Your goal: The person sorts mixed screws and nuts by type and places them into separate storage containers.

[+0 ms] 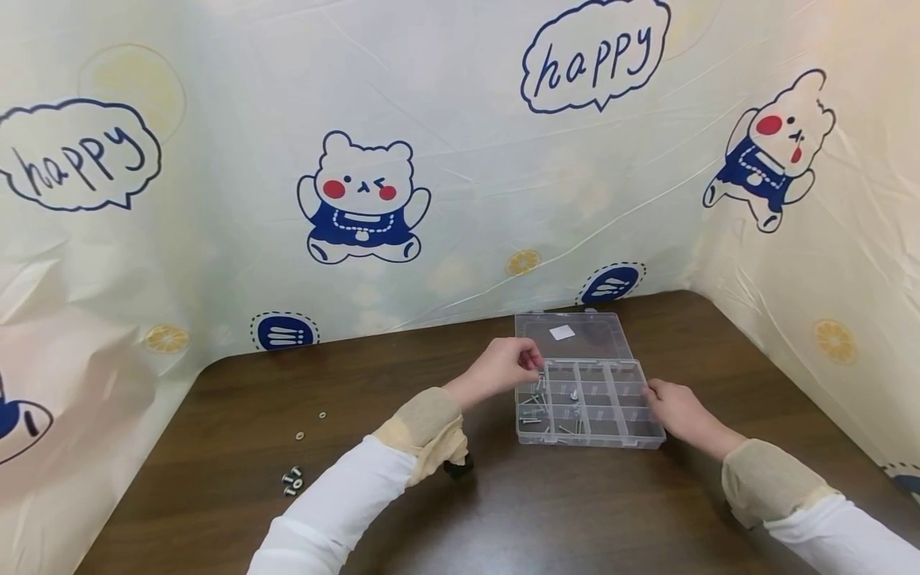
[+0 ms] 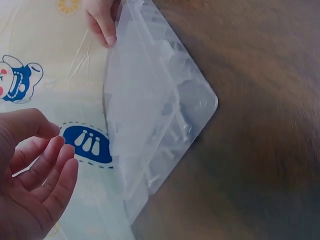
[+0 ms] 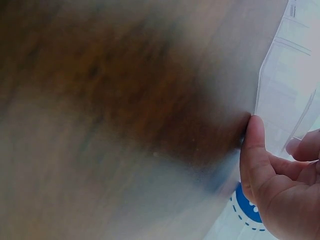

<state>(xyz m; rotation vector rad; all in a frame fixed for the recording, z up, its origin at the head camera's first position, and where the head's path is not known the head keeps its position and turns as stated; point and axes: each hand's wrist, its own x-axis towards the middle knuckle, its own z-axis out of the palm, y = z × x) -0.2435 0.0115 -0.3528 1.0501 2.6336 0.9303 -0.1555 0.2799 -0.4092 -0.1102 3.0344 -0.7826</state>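
A clear plastic compartment box (image 1: 611, 440) lies on the table with its lid (image 1: 600, 339) folded back. Several screws (image 1: 530, 420) lie in its left compartments, and small metal parts sit in the middle ones. Over the box's far left corner hovers my left hand (image 1: 512, 361). In the left wrist view its thumb and loosely bent fingers (image 2: 62, 172) come close together, with nothing visible between them. My right hand (image 1: 683, 411) holds the right edge of the box; the right wrist view has its fingertip (image 3: 256, 131) against the outer wall.
On the left side of the brown table (image 1: 402, 371) lie two small washers (image 1: 299, 436) and a little cluster of bolts (image 1: 290, 479). A printed cloth (image 1: 460, 176) with bears hangs behind and along both sides. A small white paper (image 1: 562, 332) shows at the lid.
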